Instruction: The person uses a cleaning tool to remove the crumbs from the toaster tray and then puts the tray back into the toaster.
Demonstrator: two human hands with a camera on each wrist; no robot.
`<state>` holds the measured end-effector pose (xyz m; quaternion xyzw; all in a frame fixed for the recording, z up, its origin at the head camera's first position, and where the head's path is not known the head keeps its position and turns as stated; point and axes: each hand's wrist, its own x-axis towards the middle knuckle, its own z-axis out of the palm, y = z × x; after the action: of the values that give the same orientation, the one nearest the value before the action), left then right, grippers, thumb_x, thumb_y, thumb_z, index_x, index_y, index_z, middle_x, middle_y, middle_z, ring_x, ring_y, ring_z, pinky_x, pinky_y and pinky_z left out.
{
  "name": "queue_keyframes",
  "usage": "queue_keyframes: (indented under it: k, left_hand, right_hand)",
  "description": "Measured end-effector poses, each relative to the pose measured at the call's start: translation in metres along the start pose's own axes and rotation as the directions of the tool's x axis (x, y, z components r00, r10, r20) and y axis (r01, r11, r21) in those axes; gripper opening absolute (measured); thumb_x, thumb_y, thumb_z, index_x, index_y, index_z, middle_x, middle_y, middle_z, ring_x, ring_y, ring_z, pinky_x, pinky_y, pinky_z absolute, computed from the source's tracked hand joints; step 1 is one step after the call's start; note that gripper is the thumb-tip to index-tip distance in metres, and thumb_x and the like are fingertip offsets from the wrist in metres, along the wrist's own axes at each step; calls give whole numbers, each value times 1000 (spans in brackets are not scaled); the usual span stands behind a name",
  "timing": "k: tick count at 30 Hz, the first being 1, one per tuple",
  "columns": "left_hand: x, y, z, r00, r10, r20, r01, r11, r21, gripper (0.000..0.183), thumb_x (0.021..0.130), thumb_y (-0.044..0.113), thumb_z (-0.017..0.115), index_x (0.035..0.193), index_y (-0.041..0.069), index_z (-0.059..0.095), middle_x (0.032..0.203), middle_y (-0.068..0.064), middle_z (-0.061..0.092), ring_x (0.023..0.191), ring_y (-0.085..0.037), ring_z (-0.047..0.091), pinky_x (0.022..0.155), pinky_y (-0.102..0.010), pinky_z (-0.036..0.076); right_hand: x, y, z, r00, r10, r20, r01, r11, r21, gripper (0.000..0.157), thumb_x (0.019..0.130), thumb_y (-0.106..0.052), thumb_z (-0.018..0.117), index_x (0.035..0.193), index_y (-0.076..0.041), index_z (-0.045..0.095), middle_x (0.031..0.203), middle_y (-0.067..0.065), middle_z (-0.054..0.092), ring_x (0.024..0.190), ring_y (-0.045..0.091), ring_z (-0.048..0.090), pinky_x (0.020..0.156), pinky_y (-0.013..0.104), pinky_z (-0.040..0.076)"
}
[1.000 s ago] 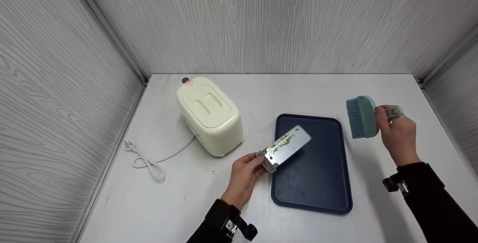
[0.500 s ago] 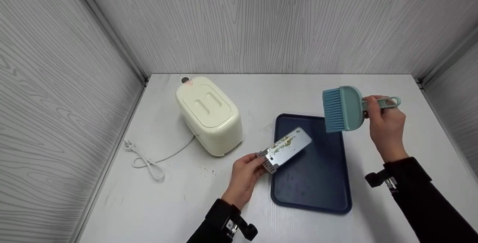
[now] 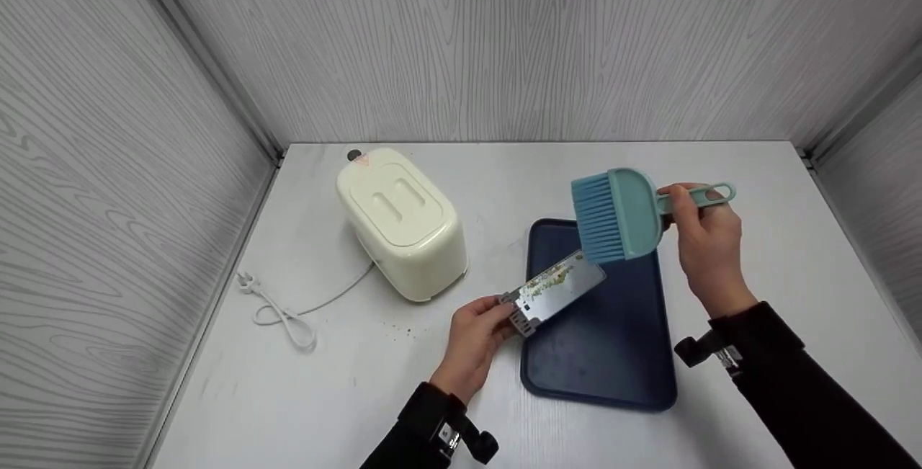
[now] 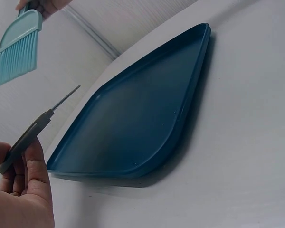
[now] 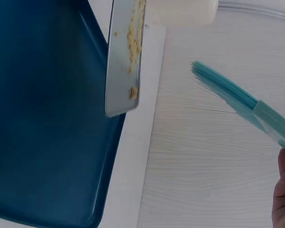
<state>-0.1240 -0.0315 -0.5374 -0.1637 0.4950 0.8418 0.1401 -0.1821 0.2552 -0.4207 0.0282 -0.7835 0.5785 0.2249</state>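
White table [image 3: 310, 404], brush [image 3: 625, 215] now nearer plate [image 3: 565, 295]

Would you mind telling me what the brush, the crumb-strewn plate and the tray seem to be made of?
Brush: probably plastic, smooth and matte, with fine, even bristles that look synthetic.
Plate: likely metal, judging by its silvery sheen; its grey end may be plastic.
Tray: perhaps moulded plastic, with a smooth satin finish and rounded corners, though coated metal is possible.
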Motion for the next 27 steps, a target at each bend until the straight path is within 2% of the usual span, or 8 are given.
queue_keyframes:
  k: [4,8,12,19,27]
  left_hand:
    - [0,0,0,1000,0,-2,0,1000,8,31,94,3,68,120,-13,62,113,-20,68,94,-21,69,82,-31,59]
    - [0,0,0,1000,1,9,-2,1000,19,31,94,3,68,120,-13,62,113,-20,68,94,-21,69,82,-31,59]
    - [0,0,0,1000,-3,18,2,1000,26,31,94,3,68,120,-13,62,113,-20,68,93,-20,69,81,-31,59]
    - [0,2,2,1000,-26,9,26,998,55,31,93,6,69,119,-11,65,111,-18,70,92,-19,69,82,-30,59]
    - [-3,3,0,999,-23,45,20,998,60,30,94,6,67,119,-10,66,110,-17,70,93,-19,70,82,-31,59]
  right_hand:
    - [-6,-6,12,998,36,61,-40,997,66,39,108,-32,54,116,3,67,101,3,70,93,13,69,81,21,55]
    - [-12,-10,23,989,71,129,-79,995,56,41,109,-35,52,119,2,66,105,4,70,95,13,70,82,21,57]
    - [-16,-11,34,978,91,185,-108,991,79,40,109,-34,53,118,2,67,104,6,70,90,14,70,79,23,58]
    - [-22,-9,50,967,105,231,-138,982,130,38,108,-33,55,113,2,69,100,9,70,86,15,70,77,26,59]
    - [-27,-3,62,946,134,294,-178,975,131,41,108,-36,55,115,2,69,102,12,70,87,16,71,78,27,60]
